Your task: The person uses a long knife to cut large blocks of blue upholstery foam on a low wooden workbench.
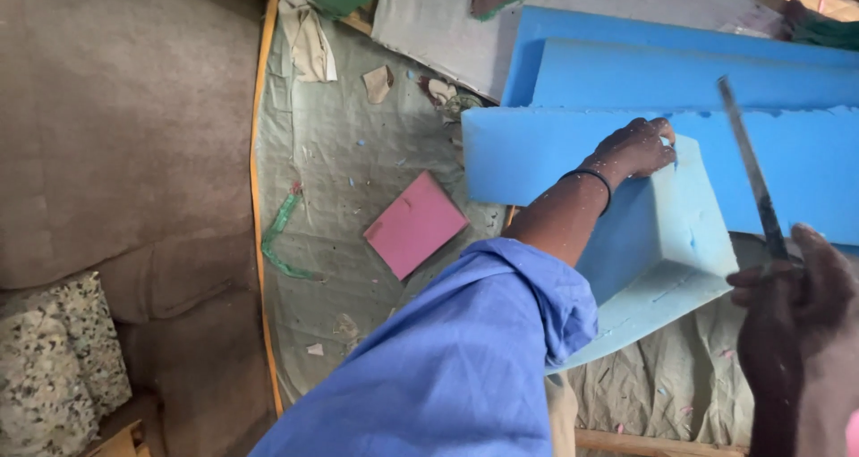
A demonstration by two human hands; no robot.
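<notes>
My left hand (pixel 637 148) grips the top edge of a thick light-blue foam block (pixel 680 233) that stands on its side on the work table. A black band circles that wrist and a blue sleeve covers the arm. My right hand (pixel 787 305) is closed on the handle of a long thin blade (pixel 750 166), held upright just right of the block. Behind the block lie stacked brighter blue foam slabs (pixel 680 81).
A pink foam square (pixel 415 224) lies on the grey-green table cover (pixel 340 153), among small foam scraps. A green strip (pixel 279 233) lies near the table's left edge. Brown fabric (pixel 116 126) and a speckled foam piece (pixel 63 350) are at left.
</notes>
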